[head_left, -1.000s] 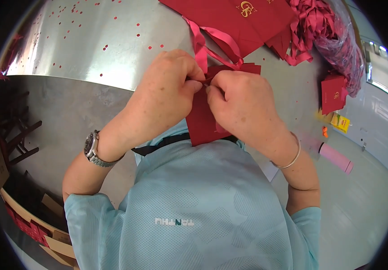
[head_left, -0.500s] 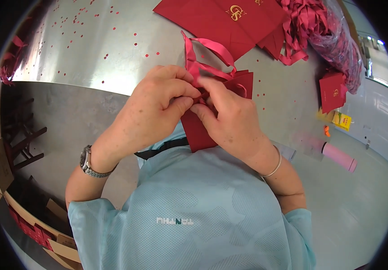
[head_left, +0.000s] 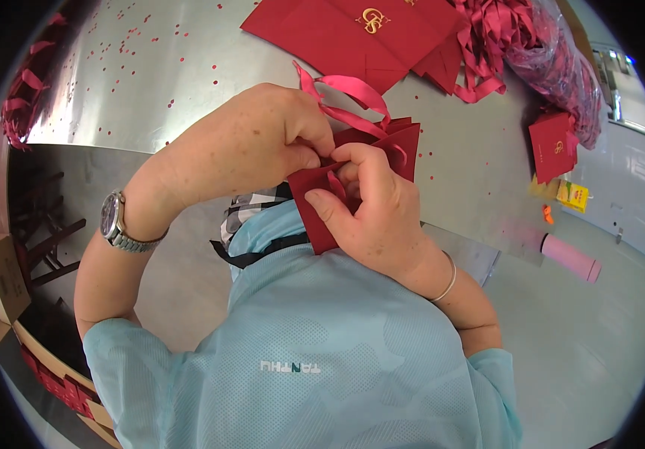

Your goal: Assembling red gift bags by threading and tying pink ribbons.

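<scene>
A red paper bag (head_left: 310, 209) stood between and below both hands, its long axis running near to far, the right hand (head_left: 376, 203) overlapping it more; the left hand (head_left: 274, 127) bunched its fingertips at the bag's mouth, any grip hidden; the right thumb and forefinger curved apart around a pink strip (head_left: 334, 184), hold impossible to tell; knuckles covered the bag's near right part.

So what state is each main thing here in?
Red bag: held, mouth partly open
Left hand: pinched at the bag's rim
Right hand: thumb and forefinger apart
Pink ribbon: loosely looped
Other red bags: lying flat
Ribbon pile: tangled
Watch: fastened, left wrist
Bracelet: worn, right wrist
Red dots: scattered
</scene>
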A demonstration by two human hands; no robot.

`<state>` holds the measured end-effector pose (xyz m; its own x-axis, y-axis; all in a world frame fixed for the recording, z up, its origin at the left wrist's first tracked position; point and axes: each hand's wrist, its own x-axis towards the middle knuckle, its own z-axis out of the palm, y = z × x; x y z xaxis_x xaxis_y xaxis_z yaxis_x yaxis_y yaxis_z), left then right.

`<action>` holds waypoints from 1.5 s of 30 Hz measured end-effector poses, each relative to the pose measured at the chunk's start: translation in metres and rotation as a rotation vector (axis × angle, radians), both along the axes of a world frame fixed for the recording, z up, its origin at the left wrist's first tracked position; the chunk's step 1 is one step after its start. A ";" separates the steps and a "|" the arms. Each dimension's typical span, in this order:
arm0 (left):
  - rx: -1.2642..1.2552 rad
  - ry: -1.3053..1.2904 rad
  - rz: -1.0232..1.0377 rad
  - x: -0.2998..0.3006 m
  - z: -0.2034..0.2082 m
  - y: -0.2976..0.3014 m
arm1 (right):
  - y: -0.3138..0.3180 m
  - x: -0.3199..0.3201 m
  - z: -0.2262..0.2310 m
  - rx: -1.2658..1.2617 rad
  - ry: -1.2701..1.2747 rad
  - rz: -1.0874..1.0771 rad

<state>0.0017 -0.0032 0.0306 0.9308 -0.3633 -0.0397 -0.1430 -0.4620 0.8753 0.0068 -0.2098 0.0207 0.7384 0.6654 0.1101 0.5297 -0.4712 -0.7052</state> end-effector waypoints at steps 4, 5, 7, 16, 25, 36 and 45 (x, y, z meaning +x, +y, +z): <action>0.113 -0.105 -0.042 0.000 -0.005 -0.002 | -0.003 0.000 -0.002 -0.041 0.004 0.023; 0.104 -0.088 -0.065 0.002 -0.008 -0.002 | -0.004 0.000 -0.003 -0.039 0.005 0.024; 0.096 -0.070 -0.090 0.003 -0.009 -0.003 | -0.006 0.000 -0.007 0.022 -0.026 0.063; 0.168 -0.289 0.163 0.009 -0.024 0.002 | -0.008 0.012 0.012 -0.211 -0.077 0.123; 0.337 -0.251 0.394 0.031 -0.030 0.010 | -0.012 0.021 0.024 -0.117 -0.100 0.160; 0.170 -0.238 0.468 0.012 -0.015 -0.016 | -0.076 0.052 0.017 -0.010 0.057 -0.176; 0.416 -0.526 0.315 0.007 -0.016 -0.074 | -0.025 0.124 0.007 0.025 -0.090 0.170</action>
